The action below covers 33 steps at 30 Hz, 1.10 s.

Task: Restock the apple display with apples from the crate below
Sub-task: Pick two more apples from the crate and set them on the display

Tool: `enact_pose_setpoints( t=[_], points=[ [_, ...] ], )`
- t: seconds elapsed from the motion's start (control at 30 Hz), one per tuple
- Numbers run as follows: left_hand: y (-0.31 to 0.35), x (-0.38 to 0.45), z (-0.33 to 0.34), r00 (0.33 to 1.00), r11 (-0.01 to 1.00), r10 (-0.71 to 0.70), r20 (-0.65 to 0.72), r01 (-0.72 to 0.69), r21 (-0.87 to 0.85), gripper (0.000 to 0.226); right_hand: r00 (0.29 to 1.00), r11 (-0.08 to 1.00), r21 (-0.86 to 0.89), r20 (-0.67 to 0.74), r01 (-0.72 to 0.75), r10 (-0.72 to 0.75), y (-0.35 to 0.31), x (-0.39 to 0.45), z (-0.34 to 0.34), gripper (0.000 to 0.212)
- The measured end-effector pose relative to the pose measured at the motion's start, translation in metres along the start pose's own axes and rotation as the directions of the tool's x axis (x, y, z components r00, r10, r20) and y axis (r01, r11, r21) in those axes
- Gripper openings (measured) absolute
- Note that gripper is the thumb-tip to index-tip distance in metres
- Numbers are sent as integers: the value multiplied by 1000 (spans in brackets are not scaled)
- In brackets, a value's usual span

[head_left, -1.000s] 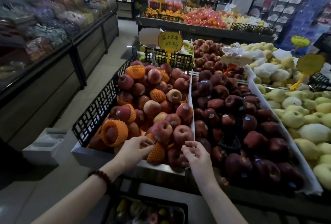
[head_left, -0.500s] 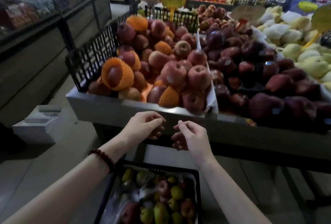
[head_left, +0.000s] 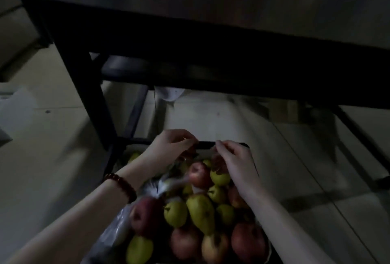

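Your left hand [head_left: 168,147] and right hand [head_left: 234,158], fingers curled but gripping nothing, hover over the crate's [head_left: 205,145] far end; the nearest red apple [head_left: 199,174] lies just below, between them.

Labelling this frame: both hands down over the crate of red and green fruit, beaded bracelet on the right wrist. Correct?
Not quite: the head view shows the beaded bracelet on the left wrist, not the right. The rest holds: left hand and right hand are both down over the crate of red and green fruit.
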<state>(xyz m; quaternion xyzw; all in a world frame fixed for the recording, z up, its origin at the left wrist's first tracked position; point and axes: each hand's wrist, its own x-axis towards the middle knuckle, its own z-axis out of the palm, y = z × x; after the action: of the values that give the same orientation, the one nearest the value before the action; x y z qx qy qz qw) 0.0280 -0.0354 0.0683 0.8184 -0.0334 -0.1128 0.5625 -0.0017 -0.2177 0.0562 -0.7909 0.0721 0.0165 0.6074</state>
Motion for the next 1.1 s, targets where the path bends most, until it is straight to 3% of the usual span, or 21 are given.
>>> enact_pose_setpoints(
  t=[0.17,0.33,0.43,0.57,0.63,0.7,0.77,0.93,1.0,1.1],
  points=[
    [-53,-9,-2,996,994,-89,-3,89,63,13,999,1000,-8,31,-26,27,40,-6,23,36],
    [-87,-19,-24,986,968,-140,89,117,223,10,997,997,49,63,-54,51,42,-3,37,32],
    [-104,-31,-29,970,937,-177,167,115,329,36,996,998,34,70,-62,59,50,1,43,31],
    [-132,-48,-24,921,939,-254,296,162,302,82,995,997,-20,64,-80,81,66,10,45,27],
    [-151,-50,-19,917,872,-243,316,64,486,100,998,994,-99,2,-57,57,79,19,46,20],
    [-167,-54,-15,906,732,-250,341,-53,679,115,999,982,-185,-40,-40,33,91,28,46,14],
    [-182,-58,-13,910,687,-230,346,-101,720,116,999,961,-275,-42,-24,13,99,35,46,5],
    [-183,-56,-20,950,716,-117,289,-121,687,100,996,799,-597,8,76,-88,107,46,50,38],
    [-178,-55,-28,972,789,-68,223,-84,609,104,994,717,-689,61,104,-86,107,49,52,43],
    [-170,-51,-37,996,895,55,63,-77,439,94,975,479,-849,196,222,-103,107,52,55,57]
  ],
)
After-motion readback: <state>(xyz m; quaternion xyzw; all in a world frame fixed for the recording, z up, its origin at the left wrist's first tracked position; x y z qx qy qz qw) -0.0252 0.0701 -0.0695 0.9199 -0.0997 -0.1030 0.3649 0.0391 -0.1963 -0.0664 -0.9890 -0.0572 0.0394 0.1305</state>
